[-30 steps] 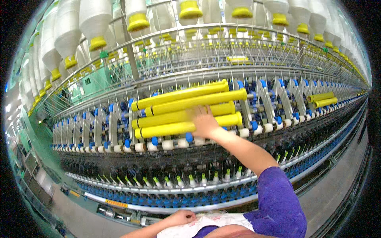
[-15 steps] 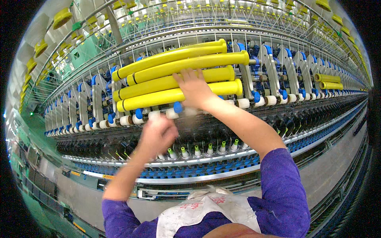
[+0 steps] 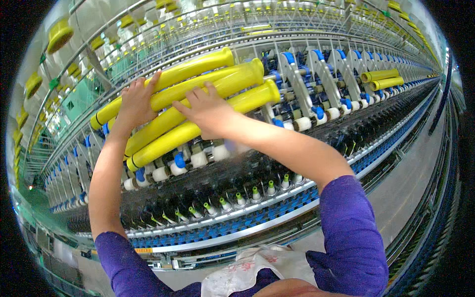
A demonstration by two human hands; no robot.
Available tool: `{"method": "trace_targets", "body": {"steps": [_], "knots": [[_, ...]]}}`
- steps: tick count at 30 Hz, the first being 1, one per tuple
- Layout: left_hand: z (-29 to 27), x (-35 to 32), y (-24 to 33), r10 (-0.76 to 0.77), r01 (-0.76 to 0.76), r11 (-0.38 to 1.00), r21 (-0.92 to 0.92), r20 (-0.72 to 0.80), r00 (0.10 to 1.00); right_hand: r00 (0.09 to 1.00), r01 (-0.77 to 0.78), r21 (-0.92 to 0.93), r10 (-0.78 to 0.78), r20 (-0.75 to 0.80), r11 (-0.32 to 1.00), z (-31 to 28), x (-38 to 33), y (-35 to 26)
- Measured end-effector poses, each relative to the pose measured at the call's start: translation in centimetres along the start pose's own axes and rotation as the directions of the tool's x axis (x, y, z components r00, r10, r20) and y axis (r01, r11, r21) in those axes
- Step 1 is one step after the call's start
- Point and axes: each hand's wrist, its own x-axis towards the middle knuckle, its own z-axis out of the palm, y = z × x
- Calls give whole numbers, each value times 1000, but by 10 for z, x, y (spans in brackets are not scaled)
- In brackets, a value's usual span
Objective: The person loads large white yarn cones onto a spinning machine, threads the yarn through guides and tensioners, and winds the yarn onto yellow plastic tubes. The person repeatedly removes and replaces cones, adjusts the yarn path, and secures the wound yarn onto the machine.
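Note:
Several long yellow tubes (image 3: 158,145) with flared right ends lie side by side, slanting across the machine. Dark bands ring some of their left ends. My left hand (image 3: 137,105) rests over the upper tubes near their left ends, its fingers apart and reaching onto the uppermost yellow tube (image 3: 198,64). Further right, my right hand (image 3: 210,113) lies across the middle tubes with spread, slightly bent fingers. Both palms face down, so contact beneath them is hidden.
Under the tubes runs a row of white rollers (image 3: 199,159) with blue knobs (image 3: 179,160). Grey arms with blue caps (image 3: 288,58) stand to the right. Two more yellow tubes (image 3: 380,75) lie further right. Below is a line of green-tipped spindles (image 3: 240,198). Yellow-ended bobbins (image 3: 59,34) hang upper left.
My left hand has risen from below the rollers onto the tubes' left part. My right hand stays on the tubes. The view has turned, so the machine slants more steeply.

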Motion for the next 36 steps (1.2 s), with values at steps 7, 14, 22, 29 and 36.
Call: {"method": "trace_targets", "body": {"steps": [7, 14, 22, 29, 36], "knots": [[-61, 76, 116, 73, -91, 972, -219, -88, 993, 977, -158, -89, 168, 130, 983, -65, -122, 115], [-50, 174, 281, 163, -144, 924, -354, 25, 986, 926, -351, -96, 360, 110, 931, -70, -249, 231], [-8, 189, 346, 296, -312, 841, -443, -107, 949, 855, -417, -77, 419, 304, 906, -59, -269, 256], [-24, 166, 340, 340, -257, 866, -428, 128, 932, 863, -441, -134, 460, 209, 887, -45, -258, 246], [-34, 108, 327, 308, -284, 861, -421, -12, 951, 822, -480, -185, 513, 248, 858, -49, -250, 232]]}}
